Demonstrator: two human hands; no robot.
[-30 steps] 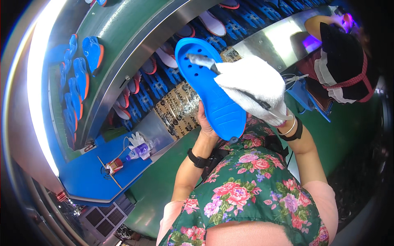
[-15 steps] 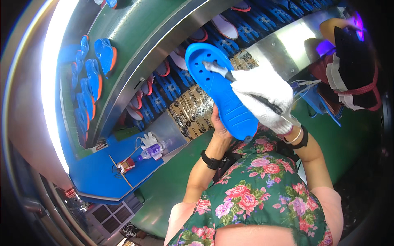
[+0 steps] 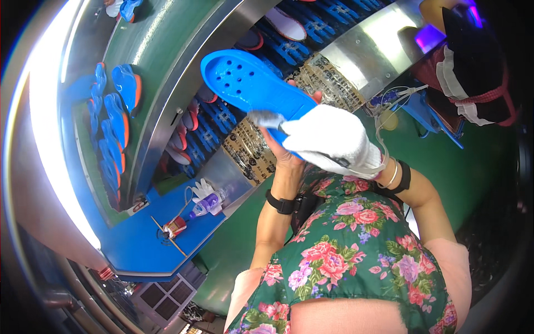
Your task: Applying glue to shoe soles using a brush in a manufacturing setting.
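Note:
A blue shoe sole (image 3: pixel 245 97) with round holes at its toe end lies across my bare left hand (image 3: pixel 282 151). That hand grips it from below, fingertips curling past the far edge. The sole's wide end points up and left, and its surface looks wet in spots. My right hand (image 3: pixel 336 139), in a white knit glove, is closed round a brush. The grey bristles of the brush (image 3: pixel 266 118) are blurred and lie over the sole's near edge, by my left thumb. The glove hides the sole's heel end and most of the brush handle.
Beyond the sole, a line carries blue racks (image 3: pixel 286 47) with white-and-red shoe parts. Several blue-and-orange soles (image 3: pixel 117 119) rest on a green belt (image 3: pixel 167 61) at left. A blue table (image 3: pixel 147 245) holds a bottle (image 3: pixel 206 205) and a brush pot (image 3: pixel 174 227). Another person (image 3: pixel 473 72) is at right.
The sole has swung left, its toe end now further left and tilted flatter. My right hand has drawn the brush from the toe holes down to the sole's near edge.

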